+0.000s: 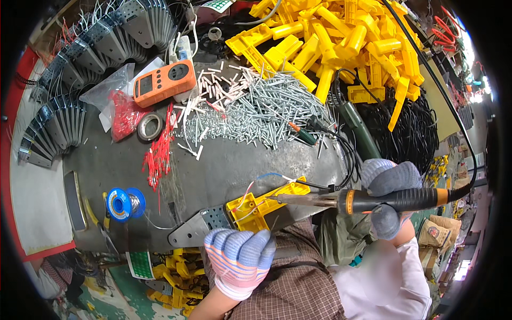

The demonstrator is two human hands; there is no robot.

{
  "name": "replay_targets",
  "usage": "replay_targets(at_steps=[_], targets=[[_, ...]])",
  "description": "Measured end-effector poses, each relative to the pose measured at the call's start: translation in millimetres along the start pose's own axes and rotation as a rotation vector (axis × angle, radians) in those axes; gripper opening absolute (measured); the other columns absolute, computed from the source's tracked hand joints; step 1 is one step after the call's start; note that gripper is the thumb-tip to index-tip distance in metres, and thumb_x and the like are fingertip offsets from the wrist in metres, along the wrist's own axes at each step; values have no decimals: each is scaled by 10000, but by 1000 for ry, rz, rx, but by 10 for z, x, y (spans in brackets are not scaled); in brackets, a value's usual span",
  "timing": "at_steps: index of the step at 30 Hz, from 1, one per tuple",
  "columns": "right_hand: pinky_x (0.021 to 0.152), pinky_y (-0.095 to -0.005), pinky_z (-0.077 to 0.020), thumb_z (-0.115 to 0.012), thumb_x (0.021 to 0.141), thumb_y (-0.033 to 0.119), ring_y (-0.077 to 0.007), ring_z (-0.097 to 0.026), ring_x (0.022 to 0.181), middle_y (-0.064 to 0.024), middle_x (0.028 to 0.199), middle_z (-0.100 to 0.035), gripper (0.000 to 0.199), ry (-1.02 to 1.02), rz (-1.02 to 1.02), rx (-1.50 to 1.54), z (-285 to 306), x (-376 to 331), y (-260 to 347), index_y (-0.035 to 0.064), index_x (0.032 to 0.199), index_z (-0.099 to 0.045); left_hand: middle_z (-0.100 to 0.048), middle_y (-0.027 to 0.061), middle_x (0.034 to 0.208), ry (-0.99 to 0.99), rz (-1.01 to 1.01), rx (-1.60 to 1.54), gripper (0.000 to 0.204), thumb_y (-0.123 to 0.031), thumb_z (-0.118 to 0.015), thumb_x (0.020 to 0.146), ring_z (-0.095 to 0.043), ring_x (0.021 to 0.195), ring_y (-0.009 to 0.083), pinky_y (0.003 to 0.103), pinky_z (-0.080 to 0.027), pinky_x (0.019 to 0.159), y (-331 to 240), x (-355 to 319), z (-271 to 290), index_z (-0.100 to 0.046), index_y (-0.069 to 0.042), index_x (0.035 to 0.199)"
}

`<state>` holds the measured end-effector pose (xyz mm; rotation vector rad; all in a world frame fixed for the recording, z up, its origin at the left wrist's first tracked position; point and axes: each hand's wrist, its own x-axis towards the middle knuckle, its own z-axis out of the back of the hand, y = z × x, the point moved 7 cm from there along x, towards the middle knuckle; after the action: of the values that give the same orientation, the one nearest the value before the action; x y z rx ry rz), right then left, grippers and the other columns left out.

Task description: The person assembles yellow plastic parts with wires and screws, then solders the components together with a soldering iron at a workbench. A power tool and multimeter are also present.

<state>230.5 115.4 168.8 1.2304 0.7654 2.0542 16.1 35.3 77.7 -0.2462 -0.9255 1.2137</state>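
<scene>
My right hand (388, 184), in a grey-blue glove, wraps round the black handle of a soldering iron (410, 200). The iron's pointed metal tip reaches left to the inside of a yellow plastic housing (253, 214). Thin red, white and blue leads and a black cable run into this housing, which is joined to a grey metal plate (198, 228) with holes. My left hand (240, 258), in a striped glove, is closed at the housing's near edge. A thin end of solder wire (275, 223) sticks up from its fingers; the fingertips are partly hidden.
A blue solder spool (125, 204) stands left on the dark bench. Behind lie loose screws (277, 106), white sleeves, red leads (158, 160), a tape roll (150, 127), an orange meter (164, 84) and a screwdriver (303, 133). Yellow housings (341, 42) are heaped far right, metal plates far left.
</scene>
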Motion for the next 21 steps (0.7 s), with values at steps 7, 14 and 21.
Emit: replay_targets(at_steps=[7, 14, 21], targets=[[485, -313, -442, -741, 693, 136, -200, -580, 521, -102, 678, -617, 257, -43, -55, 110, -104, 61, -19, -10, 866, -620, -570, 15, 863, -14, 20, 101, 254, -184, -764, 717, -553, 813, 239, 419, -412, 769, 65, 4, -85, -650, -161, 943], [480, -319, -451, -732, 671, 156, -240, -579, 500, -103, 614, -615, 176, 14, -109, 89, -130, 81, -23, -3, 706, -664, -582, 21, 876, -51, 43, 141, 222, -197, -758, 735, -554, 817, 241, 420, -411, 768, 96, 12, -90, -656, -157, 929], [476, -321, -446, -738, 667, 144, -232, -579, 507, -101, 632, -619, 184, 27, -112, 75, -137, 81, -14, -9, 734, -661, -574, 62, 823, -77, 30, 137, 176, -168, -732, 766, -534, 759, 265, 423, -401, 765, 88, 85, -108, -621, -123, 895]])
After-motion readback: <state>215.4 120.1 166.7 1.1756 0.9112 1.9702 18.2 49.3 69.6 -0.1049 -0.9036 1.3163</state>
